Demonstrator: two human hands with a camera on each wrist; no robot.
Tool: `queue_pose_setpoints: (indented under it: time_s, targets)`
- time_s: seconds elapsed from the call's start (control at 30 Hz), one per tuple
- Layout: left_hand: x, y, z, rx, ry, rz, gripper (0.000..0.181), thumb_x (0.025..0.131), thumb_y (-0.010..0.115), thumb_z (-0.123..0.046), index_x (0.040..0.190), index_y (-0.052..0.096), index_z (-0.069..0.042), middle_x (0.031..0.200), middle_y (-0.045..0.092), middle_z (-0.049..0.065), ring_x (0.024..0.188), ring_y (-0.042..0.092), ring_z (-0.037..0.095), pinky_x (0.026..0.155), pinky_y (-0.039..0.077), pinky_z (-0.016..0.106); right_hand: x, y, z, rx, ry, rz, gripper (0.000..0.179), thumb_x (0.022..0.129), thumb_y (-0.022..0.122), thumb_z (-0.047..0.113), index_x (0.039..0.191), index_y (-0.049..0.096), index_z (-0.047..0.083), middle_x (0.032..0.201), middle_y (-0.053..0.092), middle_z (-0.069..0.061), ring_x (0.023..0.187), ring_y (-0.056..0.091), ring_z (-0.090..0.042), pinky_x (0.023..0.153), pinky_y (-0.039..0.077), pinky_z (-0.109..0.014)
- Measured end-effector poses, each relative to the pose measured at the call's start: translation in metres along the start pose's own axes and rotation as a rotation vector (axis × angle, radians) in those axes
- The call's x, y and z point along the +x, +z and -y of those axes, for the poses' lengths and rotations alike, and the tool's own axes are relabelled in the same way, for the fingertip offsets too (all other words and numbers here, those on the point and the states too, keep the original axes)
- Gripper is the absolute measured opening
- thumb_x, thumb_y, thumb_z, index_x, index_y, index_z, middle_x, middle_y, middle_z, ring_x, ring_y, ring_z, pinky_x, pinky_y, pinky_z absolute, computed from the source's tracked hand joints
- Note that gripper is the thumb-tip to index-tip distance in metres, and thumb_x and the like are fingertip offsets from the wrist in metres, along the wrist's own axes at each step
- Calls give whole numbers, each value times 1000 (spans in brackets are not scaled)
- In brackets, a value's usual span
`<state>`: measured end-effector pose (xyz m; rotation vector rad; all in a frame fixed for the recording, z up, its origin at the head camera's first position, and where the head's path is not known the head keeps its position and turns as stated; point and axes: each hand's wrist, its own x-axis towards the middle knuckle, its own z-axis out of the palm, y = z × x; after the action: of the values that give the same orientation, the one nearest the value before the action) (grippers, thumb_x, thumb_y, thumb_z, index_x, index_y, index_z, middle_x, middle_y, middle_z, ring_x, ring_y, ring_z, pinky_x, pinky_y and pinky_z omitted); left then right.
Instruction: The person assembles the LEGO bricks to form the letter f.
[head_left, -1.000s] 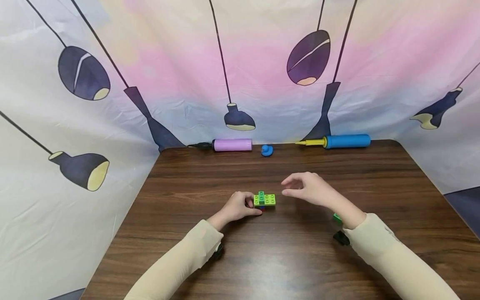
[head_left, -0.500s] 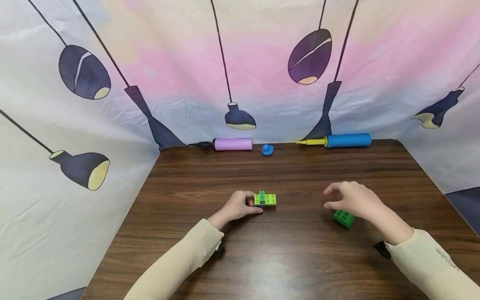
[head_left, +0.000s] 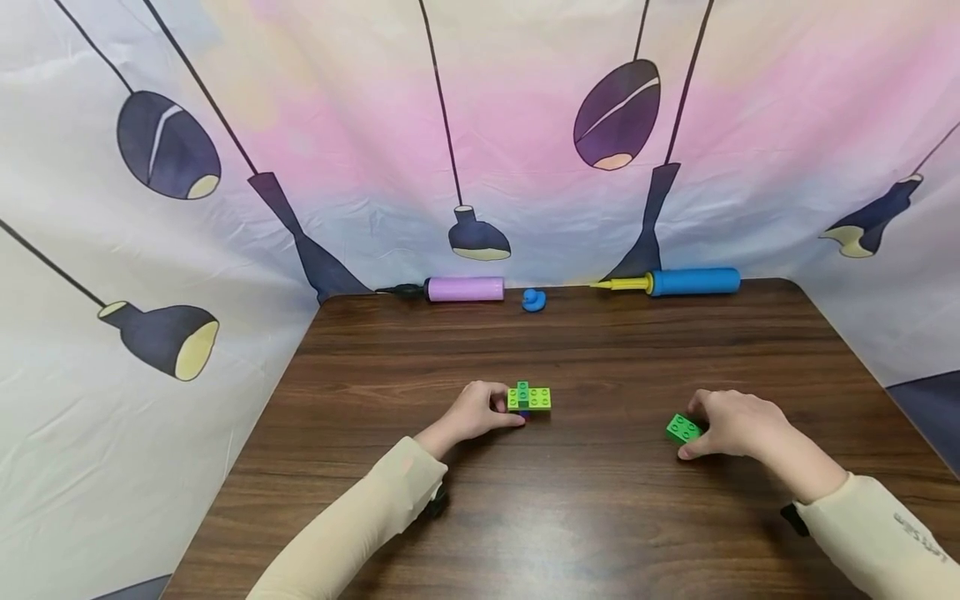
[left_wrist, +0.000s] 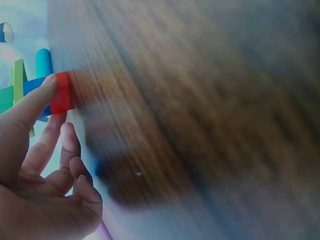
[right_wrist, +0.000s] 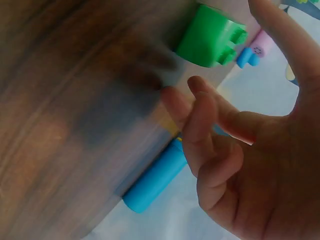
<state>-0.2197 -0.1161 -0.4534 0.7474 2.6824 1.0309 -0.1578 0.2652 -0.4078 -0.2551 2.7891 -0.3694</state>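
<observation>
My left hand (head_left: 474, 412) pinches a small stack of toy building bricks between thumb and fingers. In the left wrist view its red brick (left_wrist: 62, 97) rests at the tabletop, with a blue brick (left_wrist: 34, 86) above it, then a lime plate-like brick (left_wrist: 19, 82) and a green brick (left_wrist: 5, 100). From the head view, the lime brick (head_left: 540, 400) lies crosswise under the small green one. A separate green brick (head_left: 682, 428) with several studs sits to the right, my right hand (head_left: 742, 425) spread at it. The right wrist view shows a gap between the fingertips and this brick.
Along the back edge of the brown wooden table (head_left: 600, 517) lie a purple pump (head_left: 467, 289), a blue duck (head_left: 533, 300) and a blue pump (head_left: 696, 282) with a yellow nozzle. A printed cloth (head_left: 360, 125) hangs behind them.
My right hand has moved right and toward the front, from near the stack to the separate green brick, uncovering it on the way. My left hand and the stack have stayed in place.
</observation>
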Motion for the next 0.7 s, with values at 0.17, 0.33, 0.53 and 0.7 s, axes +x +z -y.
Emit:
queue_pose_setpoints:
  time_s: [0.17,0.33,0.53,0.7]
  targets:
    - [0,-1,-1,-3,-9,8,28,80,81,-22,73,56,-11,64,49,-3,59,40,9,58,33,24,1,3,-2,12,19,14,60,68,83,50,102,61,6,85,57,-3,69,51,-21,57,41,-40]
    - [0,-1,-2,-6,-9,6,26,80,81,-22,74,58,-11,65,49,-2,59,40,9,58,33,24,3,5,-2,30,2,6,41,72,84,40,91,62,12,78,54,1,65,47,-18,55,37,-36]
    - [0,-1,-1,-5,-21,11,23,80,81,-22,78,61,-10,65,50,-1,60,40,9,58,34,23,9,2,3,86,-56,-62,35,75,82,38,91,64,13,77,54,2,64,46,-17,54,37,-36]
    - [0,0,0,3,-22,10,25,80,81,-23,76,60,-10,65,49,-2,60,40,9,59,34,24,14,1,11,167,-124,-158,34,80,78,38,101,66,14,86,64,2,67,53,-14,56,41,-35]
